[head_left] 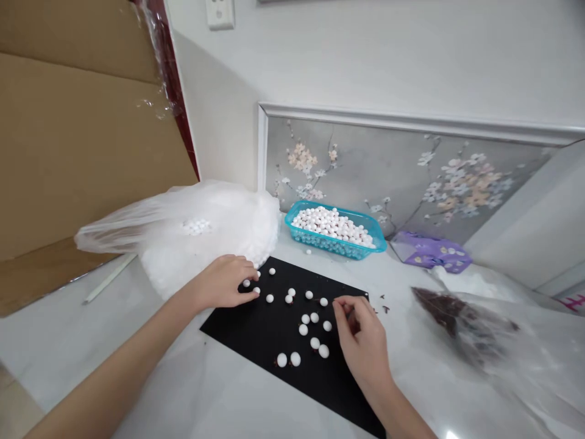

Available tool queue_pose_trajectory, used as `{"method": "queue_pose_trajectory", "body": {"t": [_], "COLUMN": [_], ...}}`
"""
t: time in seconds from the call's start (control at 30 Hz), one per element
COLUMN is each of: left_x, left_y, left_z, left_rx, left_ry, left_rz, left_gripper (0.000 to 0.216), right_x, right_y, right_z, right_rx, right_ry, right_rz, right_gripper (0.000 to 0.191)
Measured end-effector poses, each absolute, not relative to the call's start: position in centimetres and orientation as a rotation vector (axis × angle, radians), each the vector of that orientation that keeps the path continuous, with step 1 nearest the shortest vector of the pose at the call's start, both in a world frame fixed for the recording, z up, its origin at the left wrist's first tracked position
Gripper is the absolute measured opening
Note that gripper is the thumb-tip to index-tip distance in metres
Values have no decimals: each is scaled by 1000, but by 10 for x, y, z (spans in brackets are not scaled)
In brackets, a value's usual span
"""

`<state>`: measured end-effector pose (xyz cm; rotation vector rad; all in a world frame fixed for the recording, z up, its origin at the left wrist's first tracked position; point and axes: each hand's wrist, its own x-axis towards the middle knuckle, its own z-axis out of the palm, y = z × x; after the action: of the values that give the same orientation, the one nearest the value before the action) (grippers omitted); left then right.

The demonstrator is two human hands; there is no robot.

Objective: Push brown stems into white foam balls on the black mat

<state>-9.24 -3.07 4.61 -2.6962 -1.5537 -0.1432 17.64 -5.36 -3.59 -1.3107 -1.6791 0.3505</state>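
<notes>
A black sheet (269, 332) lies on the white table with several small white balls (303, 330) scattered over it, some with tiny dark brown bits at their base. Over the sheet's far left corner is my left hand (226, 281), its thumb and fingers apart around a few balls; it does not visibly grip any. My right hand (363, 335) is above the sheet's right side, thumb and forefinger pinched together beside a white ball (323, 302). Whatever is in that pinch is too small to make out.
A blue plastic basket (381, 239) full of white balls stands against a floral panel. To its left lies a translucent bag (214, 213) of white balls. On the right are a purple packet (432, 251) and a clear bag with dark brown contents (470, 329). Cardboard (82, 134) rises at left.
</notes>
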Motion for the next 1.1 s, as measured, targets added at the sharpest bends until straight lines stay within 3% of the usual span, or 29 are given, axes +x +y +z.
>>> {"method": "queue_pose_trajectory", "body": {"t": [0.37,0.47,0.6,0.73,0.9,1.1], "left_x": [-83,-65,-29,-8,-6,-5], "left_y": [-33,-39,-56,-71,-74,-73], "left_z": [39,34,15,-4,-1,5], "left_rx": [-2865,-2929,-3141,-3186,-2949,-2887], "left_ry": [-1527,-1727,-2239,-2525,-2751,-2910], "left_rz": [-341,-763,-1622,-1995,-2220,-2149], "left_gripper": [16,19,29,32,29,28], "right_x": [175,173,165,157,154,152], "right_y": [-56,-61,-74,-83,-82,-82], "right_z": [-34,-34,-29,-30,-35,-32], "right_rx": [-1288,-1219,-1174,-1146,-1078,-1066], "right_ry": [-1717,-1709,-1562,-1566,-1675,-1704], "right_rz": [302,237,178,204,247,299], "right_gripper": [14,12,10,8,9,10]}}
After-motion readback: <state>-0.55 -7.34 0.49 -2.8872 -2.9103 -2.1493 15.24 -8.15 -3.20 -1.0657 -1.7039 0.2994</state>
